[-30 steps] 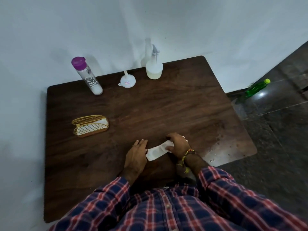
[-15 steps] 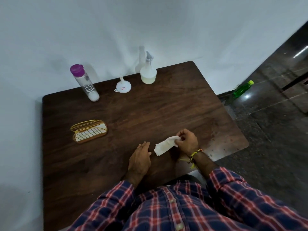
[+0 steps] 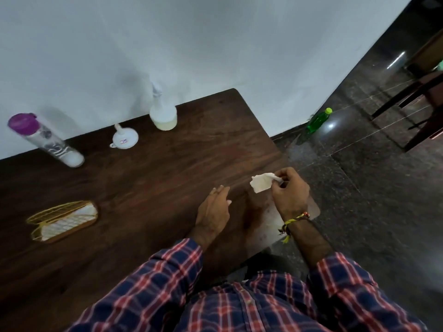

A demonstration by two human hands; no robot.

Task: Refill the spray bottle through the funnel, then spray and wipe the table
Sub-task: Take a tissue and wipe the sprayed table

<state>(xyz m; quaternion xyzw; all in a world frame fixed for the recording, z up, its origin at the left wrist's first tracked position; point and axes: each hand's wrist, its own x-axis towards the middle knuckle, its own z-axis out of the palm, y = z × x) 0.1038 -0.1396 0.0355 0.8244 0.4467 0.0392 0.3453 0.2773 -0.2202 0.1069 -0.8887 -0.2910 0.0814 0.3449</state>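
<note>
Most of the job looked finished from where we stood over the bench. Its dark wooden top stretched from the white wall to the near right corner, where a paler, glossy patch showed; we took that for damp left from wiping, though we could not be sure.

Next in size, the clear bottle with the purple cap stood capped at the far left, with what looked like a little white at its base. The wire basket lay at the left, apparently holding something white.

The spray bottle stood upright at the back edge against the wall, its trigger head on and pale liquid in its lower part. We judged the refill done, since the head was back in place. The funnel rested mouth down just to the bottle's left, apart from it, so it seemed finished with too.

Our right hand hung over the near right corner, its grip closed on the tissue, pinched at one end and lifted clear of the wood. Our left hand was open and empty, fingers loosely spread, low over the bench near its front edge.

What remained, as we judged it, was at most a last pass over that corner and putting the crumpled tissue aside.
</note>
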